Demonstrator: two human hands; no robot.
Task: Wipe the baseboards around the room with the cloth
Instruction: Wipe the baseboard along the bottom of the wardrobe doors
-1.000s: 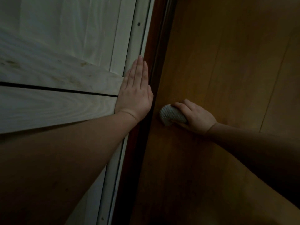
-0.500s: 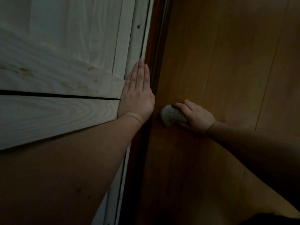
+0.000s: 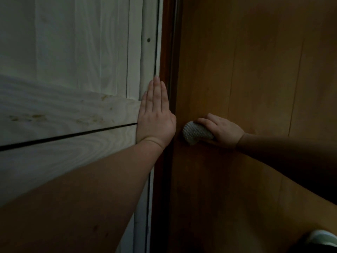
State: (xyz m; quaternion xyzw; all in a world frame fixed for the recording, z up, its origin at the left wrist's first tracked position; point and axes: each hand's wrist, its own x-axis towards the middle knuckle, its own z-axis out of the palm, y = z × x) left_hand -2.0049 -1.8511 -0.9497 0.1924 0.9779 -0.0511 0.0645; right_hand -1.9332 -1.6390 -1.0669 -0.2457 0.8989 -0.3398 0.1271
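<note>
Two hands, one cloth, entered from the left of the frame to the right.

1. Pale wood panels (image 3: 63, 110), left half of the frame. Whitewashed boards with a dark seam running across; brownish marks on the upper board. Probably a wall or door face seen from above.

2. White strip (image 3: 148, 52), upper centre-left, upright along the panel edge, with one small dark screw hole.

3. Left hand (image 3: 156, 117), centre of the frame. Laid flat on the pale panel and strip, fingers (image 3: 156, 92) straight and close together, holding nothing. Judged to be a brace, steadying the body while the other hand works.

4. Dark baseboard (image 3: 168, 52), a narrow reddish-brown band running top to bottom just right of the left hand. It forms the edge between the pale panels and the brown surface. Much of it is in shadow, so its cleanliness cannot be told.

5. Cloth (image 3: 196, 132), centre-right, grey and textured, bunched into a pad. It sits just right of the baseboard, on the brown surface beside it; contact with the baseboard itself cannot be told.

6. Right hand (image 3: 224, 130), centre-right. Fingers curled over the cloth, pressing it down.

7. Brown boards (image 3: 264, 70), right half of the frame. Open run above and below the cloth along the baseboard.

8. Pale object, lower right corner, partly cut off; not identifiable.
</note>
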